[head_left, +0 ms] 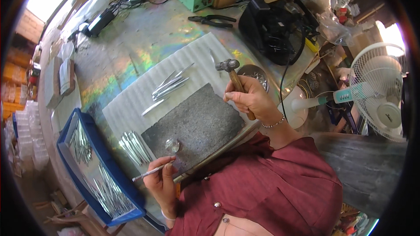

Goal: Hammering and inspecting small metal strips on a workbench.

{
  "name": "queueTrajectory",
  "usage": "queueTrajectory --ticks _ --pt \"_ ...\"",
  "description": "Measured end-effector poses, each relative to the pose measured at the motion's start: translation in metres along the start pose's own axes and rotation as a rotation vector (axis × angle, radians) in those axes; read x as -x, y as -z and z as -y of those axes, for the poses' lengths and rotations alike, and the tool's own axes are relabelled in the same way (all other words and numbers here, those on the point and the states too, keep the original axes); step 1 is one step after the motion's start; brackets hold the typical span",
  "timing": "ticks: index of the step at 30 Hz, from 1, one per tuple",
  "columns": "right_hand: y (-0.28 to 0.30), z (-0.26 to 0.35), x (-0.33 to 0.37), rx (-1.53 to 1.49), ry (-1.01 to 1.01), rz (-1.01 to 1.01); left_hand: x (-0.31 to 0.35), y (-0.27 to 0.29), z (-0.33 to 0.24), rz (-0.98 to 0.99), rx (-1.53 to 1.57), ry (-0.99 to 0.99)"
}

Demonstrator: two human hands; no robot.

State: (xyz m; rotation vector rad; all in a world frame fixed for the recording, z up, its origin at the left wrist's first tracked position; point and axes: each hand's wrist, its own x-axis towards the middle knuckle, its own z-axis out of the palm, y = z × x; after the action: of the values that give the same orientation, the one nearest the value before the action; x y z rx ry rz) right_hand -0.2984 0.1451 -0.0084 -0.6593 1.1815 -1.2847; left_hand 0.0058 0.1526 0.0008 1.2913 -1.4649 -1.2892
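The dark grey, rough, flat slab (197, 124) lies close in front of the person on the worktop (144, 32), most likely so that both hands can get to it without stretching. Above the right side of the slab, the right hand (251, 98) has its grip wrapped round the wooden handle of a hammer with a grey metal head (233, 77). The head points up and away from the slab, maybe to leave room under it. At the near left edge of the slab, the left hand (161, 177) has its grip pinching a thin, silver-grey metal stick (142, 176) between thumb and fingers. One end of the stick points in over the slab; I cannot tell if it touches. Held like that, it seems easy to turn or slide. A small, clear, shiny lump (173, 145) sits on top of the slab, near the left hand. A white, soft-looking foam sheet (127, 111) spreads out past the far side of the slab, with some loose, thin silver sticks (169, 87) on it, perhaps to save them from scratches. Left of the slab lie a bunch of shiny silver sticks (134, 148) and a long blue plastic tray (113, 161) holding more, probably for easy reach.
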Motion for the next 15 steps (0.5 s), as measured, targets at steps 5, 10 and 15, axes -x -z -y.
queueTrajectory --ticks 5,10,15 --pt "-0.040 -0.014 0.005 -0.097 -0.146 0.221 0.002 -0.006 -0.007 0.044 0.341 0.120" --pt "-0.077 -0.017 0.016 -0.031 -0.154 0.269 -0.014 -0.017 -0.002 0.068 0.646 0.266" --pt "-0.097 -0.030 0.021 -0.045 -0.125 0.352 -0.015 -0.020 0.020 0.156 1.068 0.359"
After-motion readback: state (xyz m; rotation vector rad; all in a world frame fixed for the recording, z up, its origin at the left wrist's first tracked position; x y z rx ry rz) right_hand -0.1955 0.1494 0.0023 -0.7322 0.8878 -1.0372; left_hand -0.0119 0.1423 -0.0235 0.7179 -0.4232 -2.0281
